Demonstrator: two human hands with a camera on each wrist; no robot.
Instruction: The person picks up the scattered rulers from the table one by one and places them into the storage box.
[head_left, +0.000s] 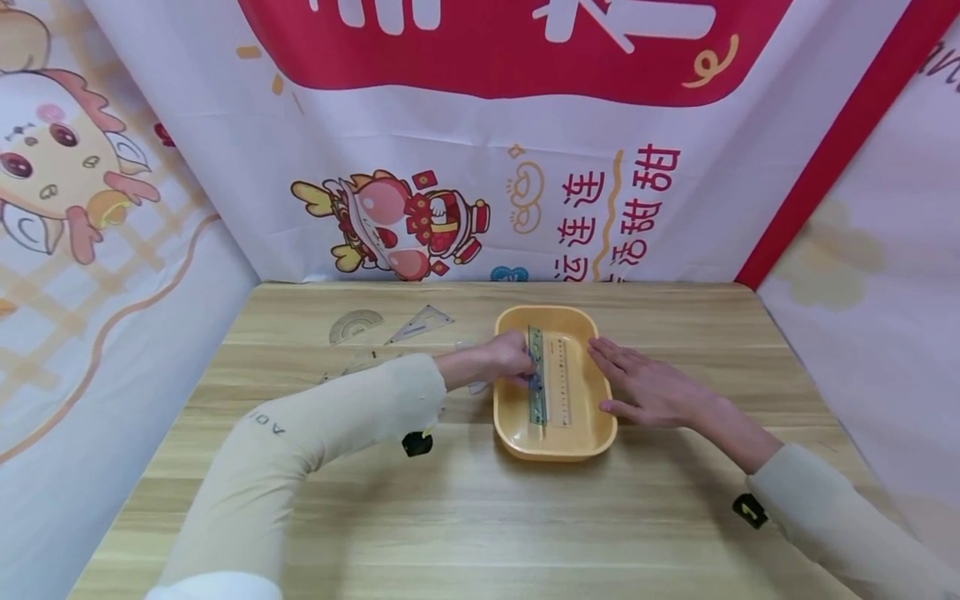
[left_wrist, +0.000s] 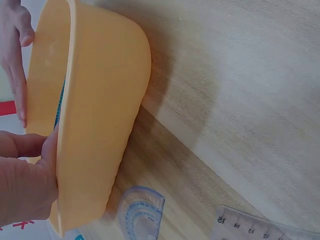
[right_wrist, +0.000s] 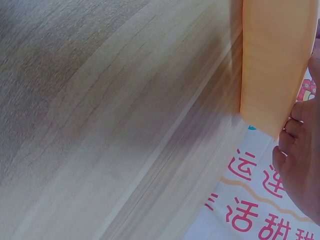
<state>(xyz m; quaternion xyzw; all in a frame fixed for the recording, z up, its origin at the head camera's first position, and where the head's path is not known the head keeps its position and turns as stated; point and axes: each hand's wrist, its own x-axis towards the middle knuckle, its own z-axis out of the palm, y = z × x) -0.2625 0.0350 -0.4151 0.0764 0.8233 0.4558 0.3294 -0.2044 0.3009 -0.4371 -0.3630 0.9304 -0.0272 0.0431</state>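
A yellow plastic basin (head_left: 555, 454) stands on the table, with a green-patterned ruler (head_left: 537, 408) and a clear ruler (head_left: 558, 383) lying lengthwise inside. My left hand (head_left: 512, 357) reaches over the basin's left rim and pinches the green-patterned ruler near its middle. In the left wrist view, the thumb and fingers of this left hand (left_wrist: 27, 175) bend over the rim, and their tips are partly hidden. Against the right rim, my right hand (head_left: 652, 390) rests with fingers extended. The right wrist view has the right hand (right_wrist: 300, 150) at the basin's side (right_wrist: 272, 65).
Left of the basin lie a large protractor (head_left: 356, 327), a clear set square (head_left: 423, 323) and further clear measuring pieces partly behind my left sleeve (head_left: 337, 417). A small blue-marked protractor (left_wrist: 142, 212) lies close to the basin. Printed cloth (head_left: 450, 125) hangs behind the wooden table (head_left: 525, 533).
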